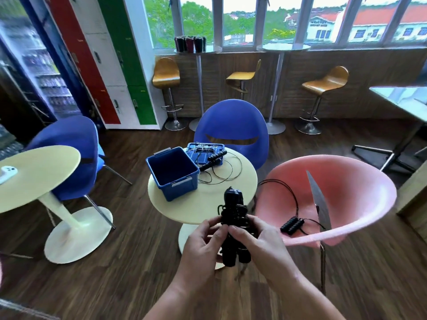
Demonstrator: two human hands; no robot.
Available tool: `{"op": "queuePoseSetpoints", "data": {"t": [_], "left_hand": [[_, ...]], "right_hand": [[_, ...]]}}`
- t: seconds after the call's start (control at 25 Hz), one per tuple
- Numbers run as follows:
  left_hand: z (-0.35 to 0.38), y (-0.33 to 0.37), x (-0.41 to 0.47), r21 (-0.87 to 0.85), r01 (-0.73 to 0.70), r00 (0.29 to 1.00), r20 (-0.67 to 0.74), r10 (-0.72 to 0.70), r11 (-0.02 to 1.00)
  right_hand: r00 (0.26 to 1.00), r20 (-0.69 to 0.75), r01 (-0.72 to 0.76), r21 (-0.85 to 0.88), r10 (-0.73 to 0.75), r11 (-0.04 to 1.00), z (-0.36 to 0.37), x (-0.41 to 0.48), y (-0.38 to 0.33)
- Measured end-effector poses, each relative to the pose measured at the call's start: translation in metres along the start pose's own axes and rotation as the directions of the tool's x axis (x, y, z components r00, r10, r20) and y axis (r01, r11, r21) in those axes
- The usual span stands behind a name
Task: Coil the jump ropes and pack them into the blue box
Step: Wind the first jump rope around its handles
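Mostly wound jump rope [233,211] held up in the air over the near edge of the bench [208,204], left hand [203,241] and right hand [256,241] each with a grip clamped round the middle of the bundle. Probably light: stiff handles, thin springy cord keen to unwind, so best squeezed across the wraps, not by one handle. Open blue box [182,188] just beyond on the bench. Second rope [216,158] sprawled loose over the lid [203,150], third rope [291,225] lying in the pink chair [346,181].
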State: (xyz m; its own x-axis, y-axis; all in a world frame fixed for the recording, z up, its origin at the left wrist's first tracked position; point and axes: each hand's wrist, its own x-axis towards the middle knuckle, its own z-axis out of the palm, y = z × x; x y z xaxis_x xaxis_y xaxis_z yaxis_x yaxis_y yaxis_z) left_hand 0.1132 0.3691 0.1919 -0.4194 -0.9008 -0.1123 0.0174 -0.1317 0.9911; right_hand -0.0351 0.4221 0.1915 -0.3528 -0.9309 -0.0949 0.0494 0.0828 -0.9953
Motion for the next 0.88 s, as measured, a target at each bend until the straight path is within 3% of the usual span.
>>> {"op": "queuePoseSetpoints", "data": {"t": [0.44,0.88], "left_hand": [[0.012,-0.011,-0.006,0.13,0.005,0.991,-0.13,0.012,0.992],[-0.108,-0.012,0.06,0.082,0.032,0.971,-0.238,-0.012,0.996]], "right_hand": [[0.998,-0.004,-0.056,0.02,0.056,0.998,-0.026,0.021,0.023],[0.996,0.09,-0.011,-0.038,0.014,0.999,0.077,0.115,0.028]]}}
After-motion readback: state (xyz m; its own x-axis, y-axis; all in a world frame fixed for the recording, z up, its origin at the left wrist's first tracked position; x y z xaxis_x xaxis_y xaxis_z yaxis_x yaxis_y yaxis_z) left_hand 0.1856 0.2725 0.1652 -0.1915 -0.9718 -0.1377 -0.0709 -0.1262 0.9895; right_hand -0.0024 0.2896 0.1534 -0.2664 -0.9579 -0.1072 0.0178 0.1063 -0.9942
